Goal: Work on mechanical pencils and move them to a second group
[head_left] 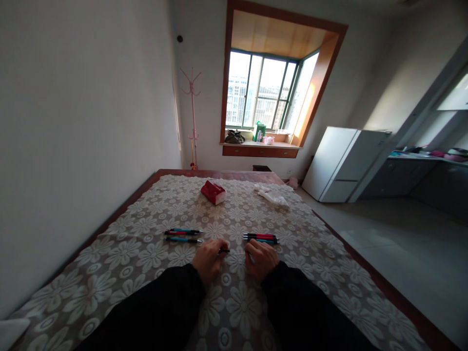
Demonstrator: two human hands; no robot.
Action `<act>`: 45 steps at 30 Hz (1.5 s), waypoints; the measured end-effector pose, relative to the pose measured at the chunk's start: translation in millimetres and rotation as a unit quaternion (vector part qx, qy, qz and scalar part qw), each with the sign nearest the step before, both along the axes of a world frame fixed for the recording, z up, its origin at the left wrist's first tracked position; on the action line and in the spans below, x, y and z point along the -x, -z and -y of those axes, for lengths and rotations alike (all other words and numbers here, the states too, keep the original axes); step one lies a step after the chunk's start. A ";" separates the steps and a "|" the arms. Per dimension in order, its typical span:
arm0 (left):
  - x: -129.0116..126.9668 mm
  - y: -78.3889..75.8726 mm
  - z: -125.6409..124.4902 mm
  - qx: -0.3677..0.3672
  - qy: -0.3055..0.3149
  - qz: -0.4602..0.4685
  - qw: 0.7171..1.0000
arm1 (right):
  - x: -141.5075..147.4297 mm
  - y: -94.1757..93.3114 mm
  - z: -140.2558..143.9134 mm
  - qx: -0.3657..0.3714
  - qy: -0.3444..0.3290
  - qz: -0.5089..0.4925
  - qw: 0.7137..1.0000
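Both my hands are low over the flowered tablecloth (243,302), a short gap apart. My left hand (211,257) is closed on a dark pen part (224,251), whose short end shows past the fingertips. My right hand (261,258) pinches a thin, pale rod (238,253), which looks like a pen refill and points toward the left hand. Whether the rod and the pen part touch is too small to tell. Beyond my left hand lie several blue and red pens (183,239). More pens (260,236), red and blue with black ends, lie side by side just past my right hand.
A red tissue pack (214,192) and a crumpled white plastic bag (273,197) lie toward the table's far end. A wall (80,122) runs along the left side. To the right, past the table edge, stand a white fridge (331,163) and a kitchen counter.
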State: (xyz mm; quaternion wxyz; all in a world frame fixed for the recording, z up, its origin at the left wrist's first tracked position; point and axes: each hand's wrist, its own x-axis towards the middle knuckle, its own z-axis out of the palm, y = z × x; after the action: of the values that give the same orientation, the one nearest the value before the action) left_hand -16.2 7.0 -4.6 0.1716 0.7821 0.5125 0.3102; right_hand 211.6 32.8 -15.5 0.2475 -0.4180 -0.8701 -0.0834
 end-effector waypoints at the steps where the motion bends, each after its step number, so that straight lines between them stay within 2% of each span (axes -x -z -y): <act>1: 0.0 0.0 -0.1 0.000 -0.001 0.007 1.000 | 0.0 -0.1 0.1 0.002 -0.014 0.004 1.000; 4: 0.4 -1.8 -0.4 0.011 0.001 0.027 1.000 | -0.2 0.6 -0.1 0.016 -0.069 0.026 0.997; 6: 0.7 -3.1 -0.8 0.022 0.010 0.034 0.999 | -0.8 1.0 -0.5 0.029 -0.078 0.036 0.996; 13: 0.3 -1.7 -2.1 0.045 0.042 0.025 0.998 | -0.6 -1.6 2.7 0.084 -0.041 0.046 0.995; 17: 0.0 0.4 -2.4 0.025 0.040 0.015 0.999 | -4.1 -2.6 1.8 0.057 -0.031 0.032 0.997; 21: 0.0 0.2 -2.3 0.013 0.042 -0.012 0.999 | -16.3 -4.2 -9.6 0.030 0.019 0.001 0.999; 24: -0.3 -1.8 0.1 0.012 0.054 -0.037 0.998 | -21.4 -8.1 -14.9 0.036 0.066 -0.019 0.997; 25: -0.4 -2.0 0.5 0.007 0.049 -0.039 0.998 | -21.2 -9.0 -15.3 0.044 0.056 -0.017 0.997; 29: -0.6 0.5 -2.2 -0.013 0.052 -0.056 0.997 | -15.4 -9.5 -14.7 0.097 -0.072 0.024 0.992; 31: -0.3 1.7 -3.6 -0.051 0.043 -0.057 0.996 | -13.0 -9.3 -13.9 0.119 -0.110 0.038 0.986; 34: 0.6 1.9 -4.1 -0.092 0.062 -0.074 0.991 | -12.1 -8.2 -14.1 0.142 -0.153 0.014 0.978; 37: 2.0 2.0 -5.1 -0.094 0.093 -0.103 0.986 | -13.0 -4.9 -17.2 0.141 -0.197 -0.024 0.970; 41: 3.9 4.4 -7.8 -0.106 0.095 -0.108 0.984 | -14.5 -1.7 -21.4 0.091 -0.228 0.011 0.969; 45: 4.7 5.5 -8.1 -0.111 0.086 -0.105 0.984 | -15.1 -2.9 -20.8 0.051 -0.205 0.074 0.975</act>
State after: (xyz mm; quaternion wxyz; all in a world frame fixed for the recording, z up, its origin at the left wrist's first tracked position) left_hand -20.8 15.1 -10.1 0.0549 0.8659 0.4206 0.2651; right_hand 226.7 53.6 -12.6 0.1724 -0.2354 -0.9563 -0.0175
